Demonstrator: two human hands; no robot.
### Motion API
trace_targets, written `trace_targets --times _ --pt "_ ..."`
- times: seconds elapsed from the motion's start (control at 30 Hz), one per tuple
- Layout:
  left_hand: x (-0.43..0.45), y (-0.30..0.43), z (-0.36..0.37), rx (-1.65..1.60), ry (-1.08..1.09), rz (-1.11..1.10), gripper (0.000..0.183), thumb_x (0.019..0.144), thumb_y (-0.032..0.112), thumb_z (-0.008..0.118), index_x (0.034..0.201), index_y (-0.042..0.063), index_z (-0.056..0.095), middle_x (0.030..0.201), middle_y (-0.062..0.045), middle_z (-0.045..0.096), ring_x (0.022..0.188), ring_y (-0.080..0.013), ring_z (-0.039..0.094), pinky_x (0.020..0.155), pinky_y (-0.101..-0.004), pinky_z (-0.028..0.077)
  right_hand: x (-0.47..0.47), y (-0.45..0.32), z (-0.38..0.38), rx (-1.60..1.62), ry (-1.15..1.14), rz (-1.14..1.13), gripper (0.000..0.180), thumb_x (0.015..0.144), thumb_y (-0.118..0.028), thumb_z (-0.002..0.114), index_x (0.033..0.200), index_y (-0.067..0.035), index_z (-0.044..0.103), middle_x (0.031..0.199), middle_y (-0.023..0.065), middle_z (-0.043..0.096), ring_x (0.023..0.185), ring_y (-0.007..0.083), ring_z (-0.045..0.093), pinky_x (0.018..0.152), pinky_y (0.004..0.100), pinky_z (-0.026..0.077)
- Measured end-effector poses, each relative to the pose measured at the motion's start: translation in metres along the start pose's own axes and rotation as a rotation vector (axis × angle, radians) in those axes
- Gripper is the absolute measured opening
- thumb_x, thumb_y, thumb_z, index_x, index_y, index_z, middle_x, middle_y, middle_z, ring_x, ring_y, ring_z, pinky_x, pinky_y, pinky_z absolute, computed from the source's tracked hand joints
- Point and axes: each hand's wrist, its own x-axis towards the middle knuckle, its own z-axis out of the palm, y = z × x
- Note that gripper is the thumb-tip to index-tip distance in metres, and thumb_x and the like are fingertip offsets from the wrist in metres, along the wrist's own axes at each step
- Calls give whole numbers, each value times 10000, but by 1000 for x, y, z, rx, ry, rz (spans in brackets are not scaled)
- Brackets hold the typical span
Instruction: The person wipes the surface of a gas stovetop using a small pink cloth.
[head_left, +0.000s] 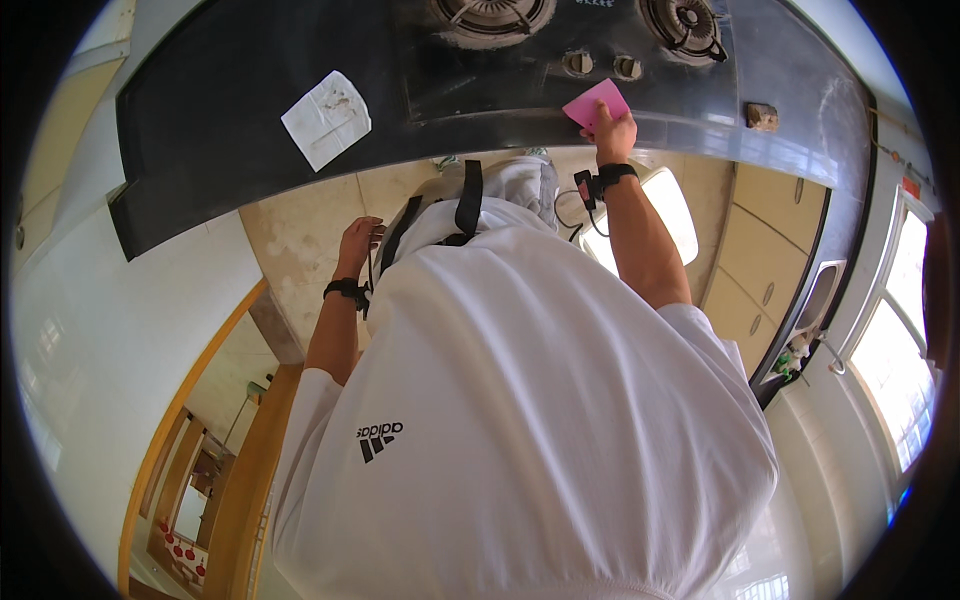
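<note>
My right hand (615, 136) grips a pink sponge or cloth (592, 105) at the front edge of the black gas stove (487, 90), just below its two knobs (578, 63). My left hand (361, 238) hangs beside my left hip, away from the counter, its fingers loosely curled with no object seen in them. On the dark countertop (225, 97) to the left of the stove lies a folded white cloth or paper towel (327, 124) with brown stains. Both wrists wear black straps with small devices.
Two burners (491, 16) with metal supports stand behind the knobs. A small brown block (762, 117) rests on the counter at the right. Below the counter's front edge is a white bin or stool (670, 206). Cabinets (765, 247) and a sink (819, 294) line the right side; a doorway is at lower left.
</note>
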Motion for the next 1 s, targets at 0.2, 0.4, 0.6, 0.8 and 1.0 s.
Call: trace_targets --times 0.2,0.4,0.6,0.8,1.0 --pt "0 -30 -51 -43 12 -85 316 1024 323 524 1072 68 704 950 -51 744 775 -139 668 681 -286 510 -27 4 35 88 21 17 326 929 -232 733 1088 35 634 827 153 724 517 250 698 402 321 515" --pt "-5 -36 -82 28 84 -119 298 1017 310 513 1091 75 680 935 -70 746 782 -148 673 691 -284 505 -54 7 84 70 -36 17 363 915 -239 739 1102 53 630 858 167 730 530 261 706 413 337 544" --pt "0 -47 -95 4 48 -95 319 1026 314 479 1108 70 667 941 -81 749 804 -159 687 701 -287 510 -85 -8 136 3 -191 -69 352 932 -255 720 1114 36 639 844 150 731 536 234 705 423 323 536" --pt "14 -60 -99 -44 63 -112 342 1042 321 439 1115 81 671 950 -75 756 801 -156 688 684 -285 507 -76 -6 115 38 -210 -154 317 954 -263 704 1110 5 639 780 109 714 496 200 667 415 308 502" --pt "14 -72 -95 -55 55 -138 353 1031 352 457 1106 80 669 965 -74 757 812 -156 684 714 -298 510 -23 1 61 -232 -115 -306 343 966 -336 680 1120 -30 662 789 91 691 574 192 673 470 325 554"
